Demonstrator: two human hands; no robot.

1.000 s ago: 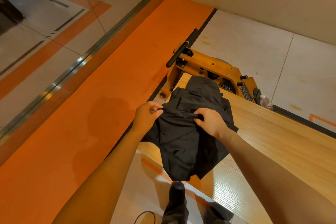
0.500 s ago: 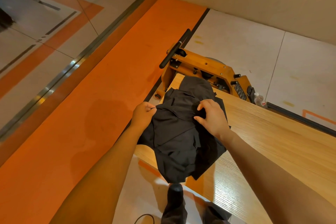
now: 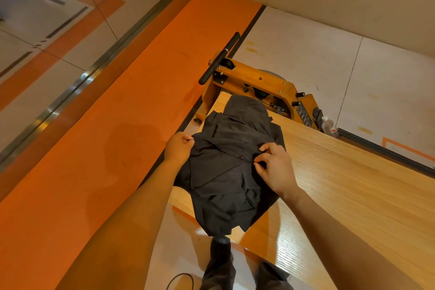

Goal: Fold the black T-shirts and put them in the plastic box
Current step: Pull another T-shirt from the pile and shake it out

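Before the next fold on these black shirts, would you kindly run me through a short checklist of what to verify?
1. Left hand pinches the edge of the black T-shirts: ok.
2. Right hand has a pinch on the cloth: ok; thumb and finger close on a fold.
3. Pile lies flat for folding: not ok; it is crumpled and layered.
4. Pile fully on the wooden table: not ok; its near end hangs over the edge.
5. Only one shirt is in the grip: cannot tell.
6. Plastic box within reach: cannot tell; none is in view.
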